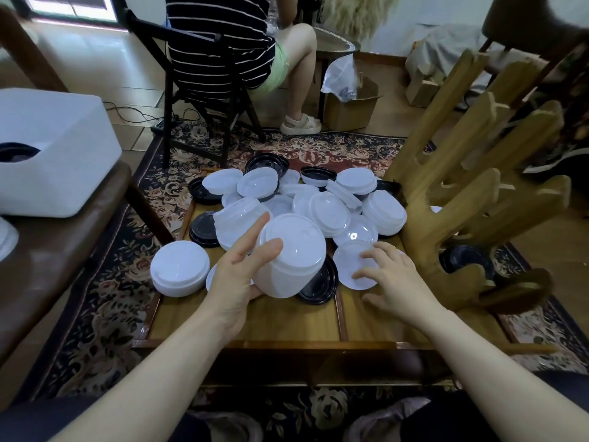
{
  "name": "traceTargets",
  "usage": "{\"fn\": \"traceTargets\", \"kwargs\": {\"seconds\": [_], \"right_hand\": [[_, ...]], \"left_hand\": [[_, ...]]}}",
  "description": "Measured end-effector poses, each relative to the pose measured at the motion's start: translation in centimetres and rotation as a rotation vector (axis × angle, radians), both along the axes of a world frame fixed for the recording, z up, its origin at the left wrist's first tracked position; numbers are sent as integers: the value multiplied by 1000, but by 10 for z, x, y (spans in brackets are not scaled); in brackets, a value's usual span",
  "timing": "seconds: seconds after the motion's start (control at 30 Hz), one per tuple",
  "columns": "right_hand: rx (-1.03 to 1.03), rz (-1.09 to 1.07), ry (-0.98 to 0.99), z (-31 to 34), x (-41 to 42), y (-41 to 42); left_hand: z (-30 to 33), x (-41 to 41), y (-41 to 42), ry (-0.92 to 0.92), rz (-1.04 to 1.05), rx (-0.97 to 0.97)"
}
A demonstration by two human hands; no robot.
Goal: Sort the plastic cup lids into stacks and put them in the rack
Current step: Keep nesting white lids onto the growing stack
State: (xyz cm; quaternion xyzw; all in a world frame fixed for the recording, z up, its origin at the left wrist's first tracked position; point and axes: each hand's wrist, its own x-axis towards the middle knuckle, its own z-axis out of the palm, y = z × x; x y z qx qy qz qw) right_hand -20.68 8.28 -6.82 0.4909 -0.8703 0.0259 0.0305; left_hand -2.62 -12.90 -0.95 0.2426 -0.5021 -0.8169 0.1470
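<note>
A heap of white and black plastic cup lids [322,202] lies on a low wooden table [280,320]. My left hand [239,272] grips a tall stack of white lids [291,253], tilted, just above the table. To its right, my right hand [395,279] rests with spread fingers on a single flat white lid [353,266] lying on the tabletop. A black lid [318,285] shows under the held stack. The wooden rack [471,193] stands at the table's right edge, with black lids [462,260] in its lowest slot.
Another stack of white lids [180,267] sits at the table's left edge. A white box [54,154] rests on a brown seat at left. A person sits on a dark chair [197,90] beyond the table. A cardboard box [350,106] stands on the floor behind.
</note>
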Motion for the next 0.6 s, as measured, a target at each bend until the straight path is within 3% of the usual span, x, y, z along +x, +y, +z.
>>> {"fn": "traceTargets", "kwargs": {"seconds": [0.17, 0.3, 0.6], "right_hand": [[-63, -39, 57, 2, 0, 0], [-178, -111, -56, 24, 3, -1], [-1044, -518, -1085, 86, 22, -16]], "left_hand": [[0, 0, -2, 16, -37, 18], [1, 0, -1, 17, -56, 17], [0, -2, 3, 24, -59, 20]]}}
